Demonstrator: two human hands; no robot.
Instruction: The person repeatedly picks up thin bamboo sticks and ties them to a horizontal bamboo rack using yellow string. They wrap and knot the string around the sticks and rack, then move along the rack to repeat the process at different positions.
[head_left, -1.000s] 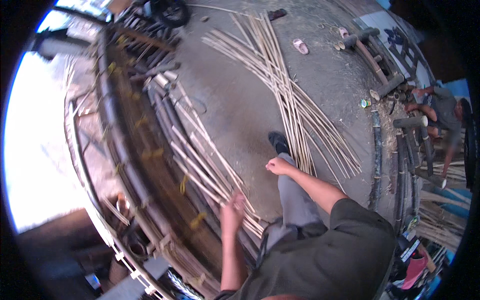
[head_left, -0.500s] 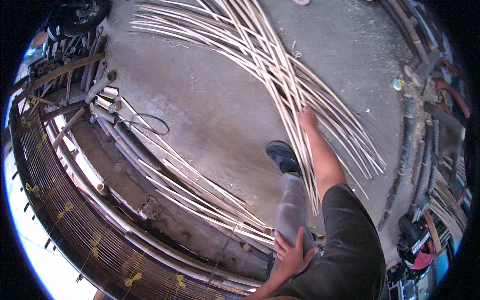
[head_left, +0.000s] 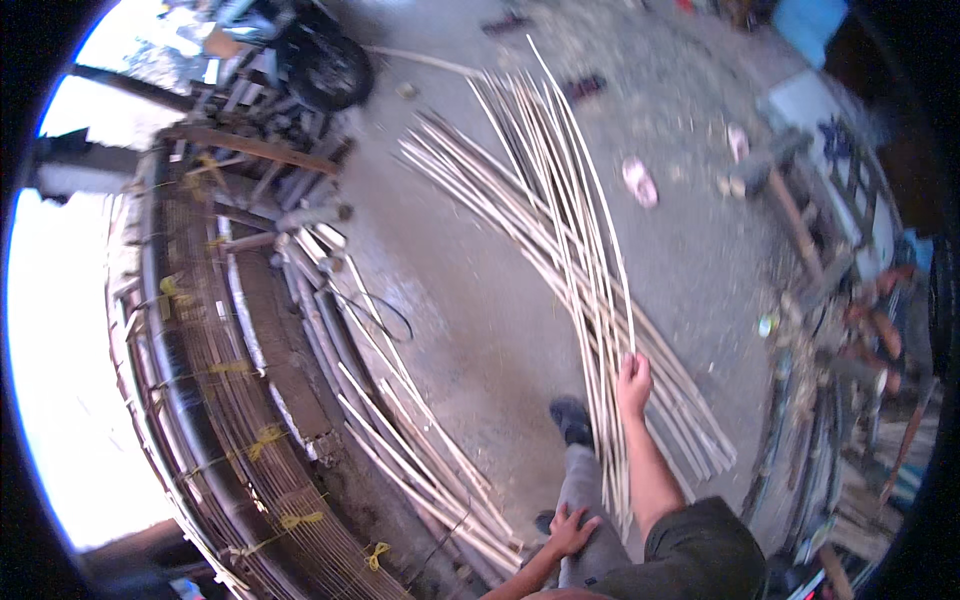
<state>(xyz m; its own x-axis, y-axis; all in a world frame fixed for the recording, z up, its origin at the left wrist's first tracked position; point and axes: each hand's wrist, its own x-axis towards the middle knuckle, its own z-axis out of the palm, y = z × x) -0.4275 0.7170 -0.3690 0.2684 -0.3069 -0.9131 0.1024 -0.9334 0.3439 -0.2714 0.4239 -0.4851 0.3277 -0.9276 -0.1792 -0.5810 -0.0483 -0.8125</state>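
Observation:
My right hand [head_left: 634, 372] is closed around the near end of a long, pale bamboo strip [head_left: 600, 185]. The strip runs forward from my fist along the right side of the pile. Below it, more bamboo strips [head_left: 575, 265] lie on the floor in two crossing bundles. My left hand [head_left: 572, 530] rests on my grey trouser leg with its fingers spread and nothing in it. One dark shoe [head_left: 572, 420] stands just left of the strips' near ends.
On the left are a long slatted rack [head_left: 205, 370] with yellow ties and loose strips [head_left: 430, 440] beside it. A motorcycle wheel [head_left: 330, 72] stands at the far left. Pink slippers [head_left: 640, 182] lie beyond the pile. Poles and clutter line the right side.
The view has tilted up, showing more of the far floor. My right hand, earlier low at the bundles' crossing, now grips a single strip. My left hand stays on my leg.

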